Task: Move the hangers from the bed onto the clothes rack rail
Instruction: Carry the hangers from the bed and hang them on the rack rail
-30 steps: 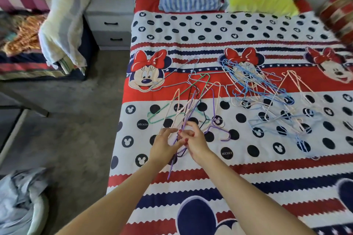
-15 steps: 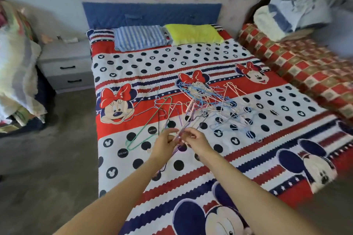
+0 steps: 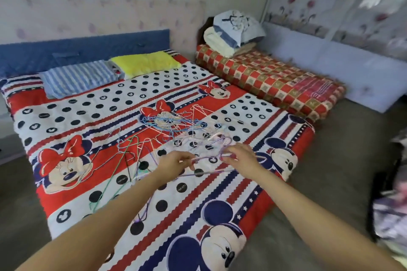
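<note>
Low bed (image 3: 220,189) under a red, white and navy cartoon-mouse quilt, blue padded headboard (image 3: 83,50) behind. At its head — a blue-striped pillow (image 3: 79,78) beside a yellow fleecy pillow (image 3: 143,64). Mid-quilt — a tangled heap of thin wire hangers (image 3: 174,125), blue, pink and white; green and purple ones (image 3: 130,156) lie nearer the foot.

Red, white and navy polka-dot bedspread (image 3: 92,103); blue, pink, purple hangers (image 3: 171,125).

Soft, even daylight, faint shadows; wide-angle bending at the edges, with motion blur smearing the right side.
</note>
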